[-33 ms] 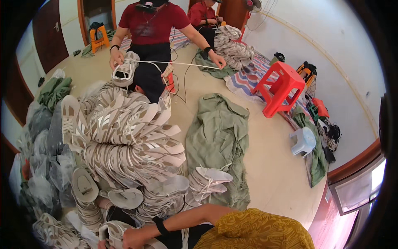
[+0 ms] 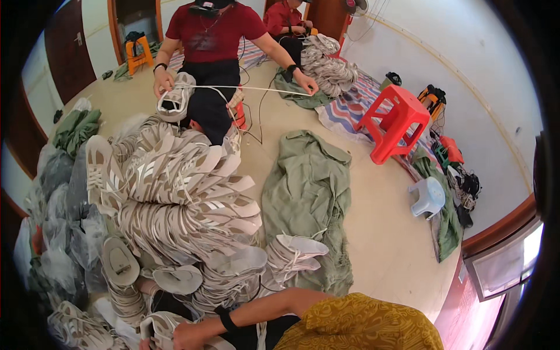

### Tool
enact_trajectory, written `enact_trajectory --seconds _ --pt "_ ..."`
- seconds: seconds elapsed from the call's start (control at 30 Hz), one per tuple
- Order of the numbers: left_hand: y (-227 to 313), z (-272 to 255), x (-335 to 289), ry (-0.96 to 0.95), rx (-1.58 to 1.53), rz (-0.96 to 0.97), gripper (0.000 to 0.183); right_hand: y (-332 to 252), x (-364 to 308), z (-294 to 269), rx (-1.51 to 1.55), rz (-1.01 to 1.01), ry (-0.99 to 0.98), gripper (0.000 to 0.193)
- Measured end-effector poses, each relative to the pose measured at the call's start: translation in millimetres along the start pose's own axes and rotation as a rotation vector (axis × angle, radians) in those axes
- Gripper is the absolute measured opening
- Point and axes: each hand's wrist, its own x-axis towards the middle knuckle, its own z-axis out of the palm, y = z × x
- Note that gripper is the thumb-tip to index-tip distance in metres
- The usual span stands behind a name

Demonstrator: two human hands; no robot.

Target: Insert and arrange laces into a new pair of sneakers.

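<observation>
Almost nothing has changed: our right hand still pinches the beige shoe beside the stacked uppers, so handling stays there, though we cannot tell the grip of our left hand.

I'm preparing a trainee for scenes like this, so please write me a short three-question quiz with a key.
1. What is the camera wearer's right hand holding?
2. True or false: the lace held by the nearer co-worker hangs slack.
3. The stool lowest in the picture is: A) black, B) pale blue, C) green.

Key: 1. A beige shoe upper. 2. False; it is stretched straight. 3. B.
</observation>
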Motion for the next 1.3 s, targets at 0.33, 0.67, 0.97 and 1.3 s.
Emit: enact_trajectory --seconds 0.33,0.67,0.97,1.3 --pt "13.3 -2.7 8.9 0.016 -0.047 0.009 0.026 2.7 2.6 7.9 0.095 -0.106 0.212 0.014" --pt "1.4 3.6 -16.0 -0.016 0.127 0.010 0.030 -13.7 13.9 18.9 -0.003 -0.059 0.105 0.012" --pt "9.4 -1.9 -21.3 0.019 0.166 -0.053 0.029 -24.5 17.1 15.4 -0.062 0.032 -0.012 0.009" --pt "3.7 0.9 -20.9 0.093 0.204 0.013 0.026 -26.4 19.4 12.9 0.035 0.079 -0.008 0.010"
